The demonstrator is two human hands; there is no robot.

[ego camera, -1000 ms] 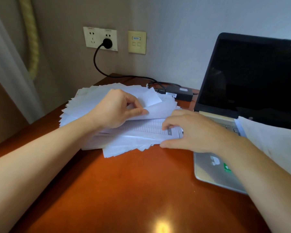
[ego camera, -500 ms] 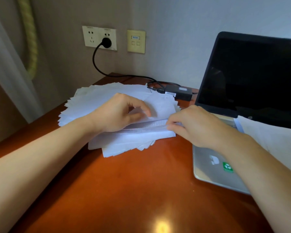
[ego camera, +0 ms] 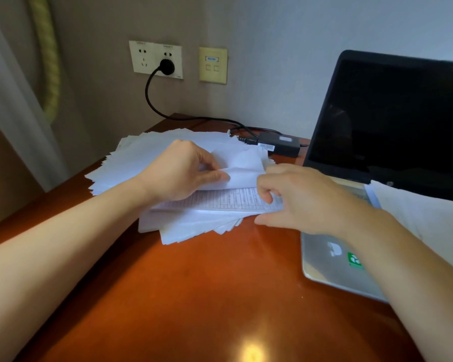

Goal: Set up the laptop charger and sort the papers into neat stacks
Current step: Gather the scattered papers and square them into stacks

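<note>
A messy pile of white papers lies on the brown desk. My left hand pinches the upper sheets and holds them lifted. Under them a printed table sheet shows. My right hand rests on that sheet's right edge, with fingers curled on it and the thumb below the pile's edge. The black charger brick lies behind the pile. Its cable runs up to a plug in the wall socket. The open laptop stands at the right, screen dark.
More white sheets lie across the laptop's keyboard at the right. A yellow wall plate sits beside the socket. A curtain with a yellow-green rope tie hangs at the left, past the desk's edge.
My left hand has lifted the upper sheets higher again, baring the printed sheet. My right hand has moved from pinching the pile's edge to resting on the printed sheet.
</note>
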